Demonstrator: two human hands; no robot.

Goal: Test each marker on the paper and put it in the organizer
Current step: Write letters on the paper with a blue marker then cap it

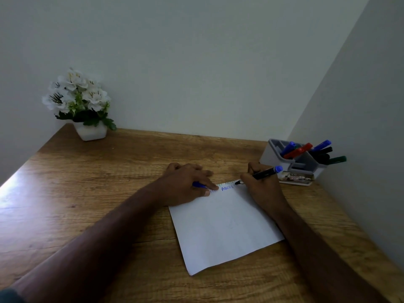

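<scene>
Leftmost, at ten o'clock on the tabletop [91, 184], a white flower pot [90, 132]. Centre: the left hand [188, 184] presses the far left corner of the paper [223, 228], its fingers curled round a blue cap [199, 185]. At one o'clock from the sheet, the right hand [261, 189] pinches a black marker [260, 174] (blue end uppermost), its tip touching the paper beside blue lettering [227, 188]. Rightmost, at two o'clock, a grey organizer [269, 156] holds blue, red, black and green markers [298, 150], near the wall.
</scene>
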